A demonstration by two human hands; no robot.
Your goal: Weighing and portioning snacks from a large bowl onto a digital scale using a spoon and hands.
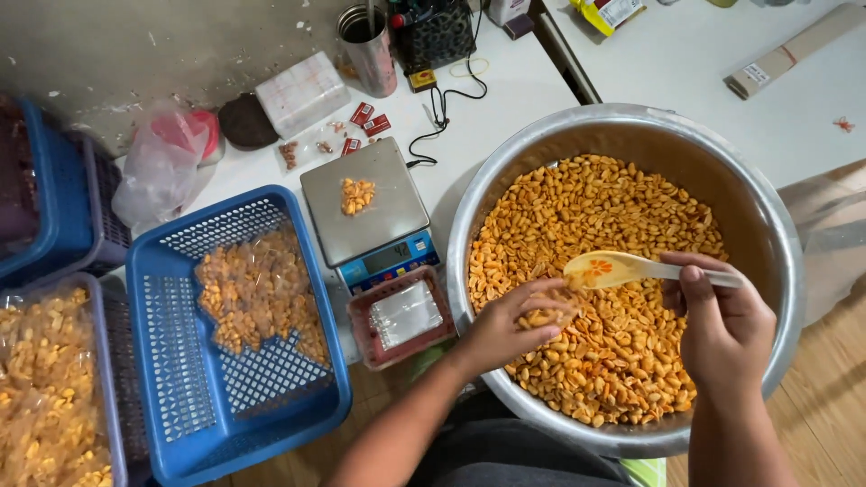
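A big steel bowl (776,225) in front of me is filled with orange seasoned peanuts (586,203). My right hand (722,329) grips the handle of a pale plastic spoon (603,268) with an orange flower mark, held level over the nuts. My left hand (514,323) is cupped just left of the spoon's bowl, its fingers closed around a small clutch of peanuts, possibly inside a clear bag. The spoon's tip nearly touches my left fingers.
A digital scale (361,203) carries a small heap of peanuts. Below it sits a red tray (401,317) of clear bags. A blue basket (236,334) holds packed peanut bags; more baskets stand at the left. A metal cup (368,50) and black cable lie behind.
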